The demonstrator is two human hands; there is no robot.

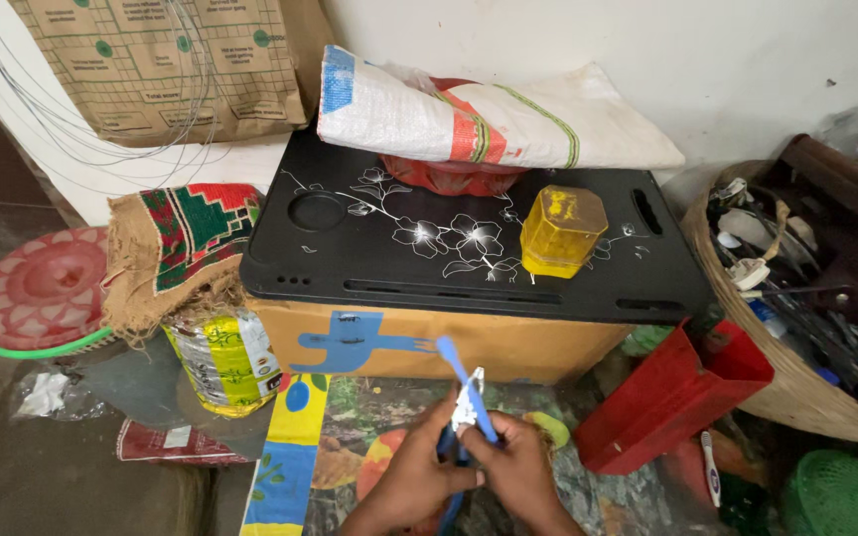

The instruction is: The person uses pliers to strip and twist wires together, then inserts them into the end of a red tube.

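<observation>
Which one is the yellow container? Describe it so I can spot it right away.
Find the black floral tray lying on the cardboard box ahead of the hands. The yellow container stands on its right part, just below the white woven sack. It is the tray's only faceted yellow tub.

brown paper sack [166, 65] top left, leaning on the wall, flat, w/ green dots and a printed grid. white woven plastic sack [489, 119] lying folded across the back of the black desk [369, 268], w/ blue, orange and green stripes. cardboard box [429, 342] under the desk, tan front w/ a blue printed figure. yellow-green printed plastic packet [220, 362] left of the box, crumpled, standing on the floor under a burlap mat.
</observation>
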